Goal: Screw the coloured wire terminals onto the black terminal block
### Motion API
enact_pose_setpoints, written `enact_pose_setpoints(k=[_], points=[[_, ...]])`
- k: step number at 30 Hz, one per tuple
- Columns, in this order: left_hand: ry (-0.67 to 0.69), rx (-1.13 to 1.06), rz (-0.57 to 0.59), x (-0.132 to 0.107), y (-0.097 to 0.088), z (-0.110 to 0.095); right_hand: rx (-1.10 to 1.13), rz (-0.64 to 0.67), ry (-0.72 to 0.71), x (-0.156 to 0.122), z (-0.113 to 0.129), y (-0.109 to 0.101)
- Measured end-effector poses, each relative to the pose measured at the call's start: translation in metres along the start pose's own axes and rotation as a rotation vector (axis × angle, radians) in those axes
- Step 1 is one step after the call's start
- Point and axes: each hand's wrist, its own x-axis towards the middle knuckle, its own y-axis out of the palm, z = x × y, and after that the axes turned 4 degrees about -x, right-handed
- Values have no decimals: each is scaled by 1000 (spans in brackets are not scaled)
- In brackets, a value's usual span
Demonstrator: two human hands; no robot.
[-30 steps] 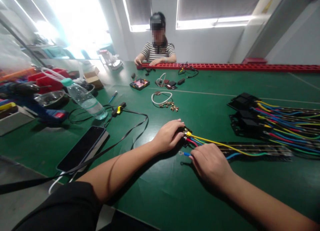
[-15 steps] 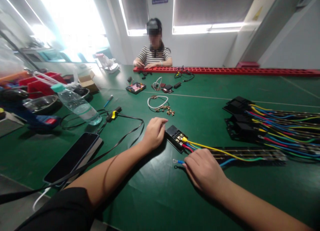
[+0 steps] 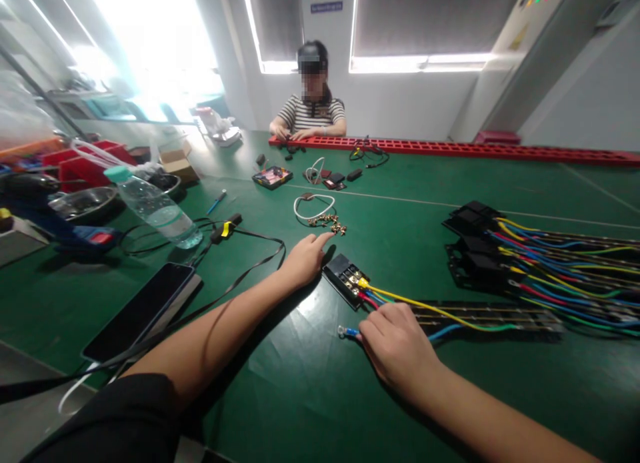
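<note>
My right hand point(image 3: 397, 343) is closed around a blue wire point(image 3: 353, 332), whose metal ring terminal point(image 3: 342, 331) sticks out to the left of the fingers. Just beyond it lies a black terminal block point(image 3: 340, 268) with brass contacts, joined by a yellow wire point(image 3: 415, 293) and red ones. My left hand point(image 3: 303, 261) is beside the block's left edge, its index finger stretched toward a small heap of brass screws point(image 3: 338, 229). The fingertip is at the near edge of the heap. I see nothing held in this hand, though its lower fingers are hidden.
More black blocks with coloured wires point(image 3: 480, 256) lie at right. On the left are a phone point(image 3: 140, 309), a water bottle point(image 3: 155, 213), a black cable point(image 3: 260, 266) and a power drill point(image 3: 60, 216). A person point(image 3: 310, 109) sits across the table behind a red slotted rail point(image 3: 425, 145).
My left hand has moved slightly forward, its index finger now reaching the screws. My right hand still grips the blue wire. The view has shifted a little.
</note>
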Motion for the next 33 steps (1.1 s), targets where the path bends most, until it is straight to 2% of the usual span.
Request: enact_pose_setpoints(k=[4, 8, 12, 27, 33], points=[[-48, 71, 75, 12, -8, -8, -6, 20, -4, -1, 0, 0], [-96, 102, 5, 16, -4, -7, 0, 34, 6, -2, 1, -1], [-79, 110, 4, 14, -1, -3, 28, 38, 12, -2, 2, -2], [-4, 222, 163, 29, -6, -1, 84, 59, 32, -4, 2, -3], [-28, 264, 177, 32, -7, -4, 102, 64, 41, -5, 3, -4]])
